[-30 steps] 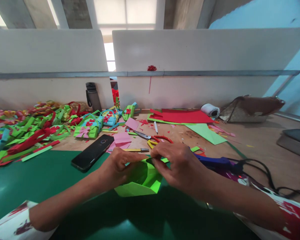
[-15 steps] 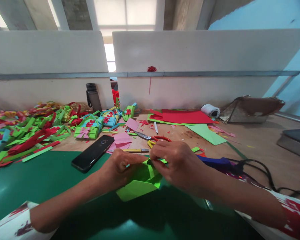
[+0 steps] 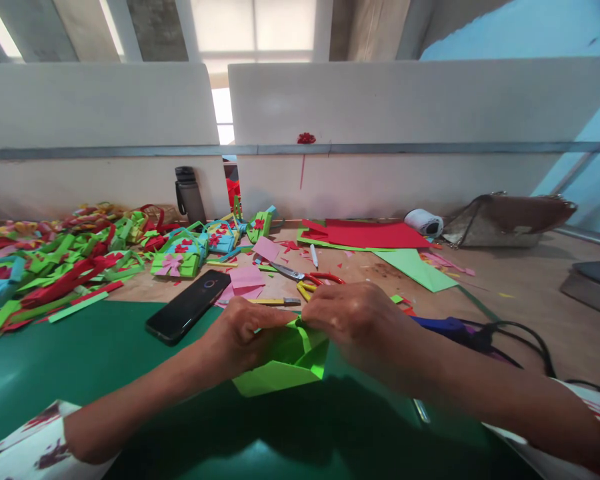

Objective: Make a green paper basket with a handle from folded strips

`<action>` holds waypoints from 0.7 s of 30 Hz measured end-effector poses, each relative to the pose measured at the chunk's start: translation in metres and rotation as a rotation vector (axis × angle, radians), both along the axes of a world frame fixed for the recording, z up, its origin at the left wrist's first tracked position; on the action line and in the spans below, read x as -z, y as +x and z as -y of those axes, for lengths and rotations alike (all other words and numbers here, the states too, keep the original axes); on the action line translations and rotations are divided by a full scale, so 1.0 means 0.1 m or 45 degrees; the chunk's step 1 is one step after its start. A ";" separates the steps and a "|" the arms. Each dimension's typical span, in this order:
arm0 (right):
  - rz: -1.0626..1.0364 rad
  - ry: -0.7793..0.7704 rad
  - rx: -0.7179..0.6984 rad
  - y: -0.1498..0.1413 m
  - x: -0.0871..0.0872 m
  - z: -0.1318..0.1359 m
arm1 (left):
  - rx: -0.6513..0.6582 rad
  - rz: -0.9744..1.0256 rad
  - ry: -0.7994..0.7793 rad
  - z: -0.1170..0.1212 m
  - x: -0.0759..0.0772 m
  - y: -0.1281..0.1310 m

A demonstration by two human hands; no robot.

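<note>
A folded piece of light green paper sits on the dark green mat right in front of me. My left hand pinches its upper left edge. My right hand presses and pinches the upper right fold, fingertips meeting the left hand's at the top middle. Both hands cover the top of the paper, so the fold under them is hidden.
A black phone lies left of my hands. Red-handled scissors, pink paper scraps and a yellow strip lie just behind. Finished paper baskets and strips pile at the left. Red sheets, a tape roll, a bag, a blue glue gun.
My right hand has shifted slightly left and lower onto the green paper's fold. The paper's front flap has flattened a little. The camera moved slightly.
</note>
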State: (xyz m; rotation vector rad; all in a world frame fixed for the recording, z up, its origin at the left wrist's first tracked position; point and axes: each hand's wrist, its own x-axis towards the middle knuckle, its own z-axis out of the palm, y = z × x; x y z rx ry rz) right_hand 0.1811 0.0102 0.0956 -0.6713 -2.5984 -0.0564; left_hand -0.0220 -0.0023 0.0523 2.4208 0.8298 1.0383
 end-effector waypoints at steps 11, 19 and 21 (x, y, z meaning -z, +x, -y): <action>-0.074 -0.121 0.117 -0.05 -0.01 0.00 | 0.028 0.035 -0.006 0.01 -0.04 0.02; -0.057 -0.042 0.100 -0.03 0.02 0.01 | -0.014 0.094 0.028 0.02 -0.07 0.05; -0.045 -0.022 0.092 -0.03 0.02 0.02 | 0.006 0.113 0.020 0.02 -0.09 0.06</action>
